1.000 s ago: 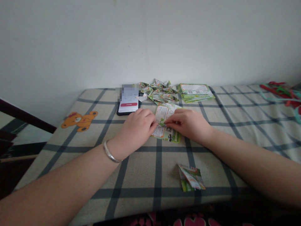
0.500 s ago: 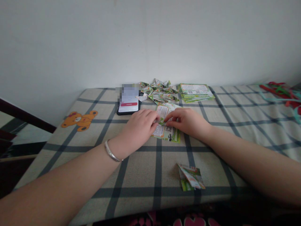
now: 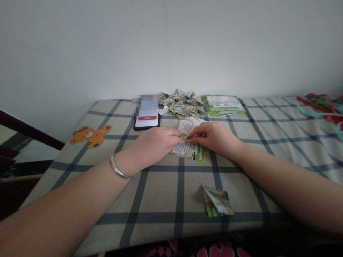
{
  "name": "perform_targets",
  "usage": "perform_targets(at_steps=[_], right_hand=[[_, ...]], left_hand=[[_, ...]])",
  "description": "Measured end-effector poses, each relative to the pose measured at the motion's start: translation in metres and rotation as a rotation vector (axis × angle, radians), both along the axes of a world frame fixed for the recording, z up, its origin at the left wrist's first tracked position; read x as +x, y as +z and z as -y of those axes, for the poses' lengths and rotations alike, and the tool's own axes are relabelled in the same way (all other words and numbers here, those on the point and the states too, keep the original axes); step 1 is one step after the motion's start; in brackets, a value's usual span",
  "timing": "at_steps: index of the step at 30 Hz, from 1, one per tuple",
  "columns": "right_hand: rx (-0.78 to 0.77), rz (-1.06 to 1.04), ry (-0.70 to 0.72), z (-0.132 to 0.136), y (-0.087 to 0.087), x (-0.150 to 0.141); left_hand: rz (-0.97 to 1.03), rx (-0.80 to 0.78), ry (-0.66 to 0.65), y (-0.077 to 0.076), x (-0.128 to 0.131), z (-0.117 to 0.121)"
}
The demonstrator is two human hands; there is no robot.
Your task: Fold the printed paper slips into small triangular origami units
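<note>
Head view: a checked tablecloth (image 3: 160, 189) carries everything in use, and the person's two hands meet near its middle over a printed leaflet (image 3: 184, 153) that lies flat. Between the fingertips is a small green-and-white piece (image 3: 184, 136), mostly covered, resting over the leaflet. The right hand (image 3: 215, 139) has its thumb and forefinger pinched on the right side of that piece. The left hand (image 3: 154, 142) reaches it from the other side with fingers stretched out and close together; whether they grip it or only press on it, I cannot tell.

Just beyond the leaflet is a heap of folded paper pieces (image 3: 184, 103), between a phone (image 3: 147, 123) with a dark surround and a stack of leaflets (image 3: 223, 103). One loose folded piece (image 3: 218, 201) lies near the front edge, well apart from the hands. At the far right, red and green items (image 3: 318, 103) lie beside a turquoise strip (image 3: 339, 131); whether it holds them is unclear.

Compared with half a second ago, the left hand has flattened, its fingers straighter, and the bracelet (image 3: 115, 169) on that wrist has shifted outward and to the left. The right hand, heap, stack and loose piece stay nearly as they were.
</note>
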State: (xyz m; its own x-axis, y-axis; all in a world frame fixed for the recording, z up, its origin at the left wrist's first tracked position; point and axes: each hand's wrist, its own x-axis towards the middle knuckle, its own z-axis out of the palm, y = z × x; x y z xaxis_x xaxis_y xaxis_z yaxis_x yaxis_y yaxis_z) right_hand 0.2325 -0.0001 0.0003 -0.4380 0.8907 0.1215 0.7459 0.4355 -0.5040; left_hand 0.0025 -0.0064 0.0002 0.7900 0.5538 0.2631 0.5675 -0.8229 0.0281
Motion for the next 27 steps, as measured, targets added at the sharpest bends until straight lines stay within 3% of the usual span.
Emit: perform_targets(at_steps=[8,16,21,27], right_hand=[[0.12,0.005,0.056,0.002,-0.005,0.002],[0.524,0.257,0.302,0.016,0.001,0.002],[0.578,0.457,0.348,0.022,0.007,-0.003],[0.556,0.454,0.365,0.019,0.006,-0.003]], left_hand=[[-0.022,0.042,0.053,-0.002,0.002,0.002],[-0.079,0.078,0.084,0.002,0.003,0.008],[-0.11,0.113,0.069,0.003,0.003,0.01],[-0.154,0.153,0.053,0.006,0.003,0.014]])
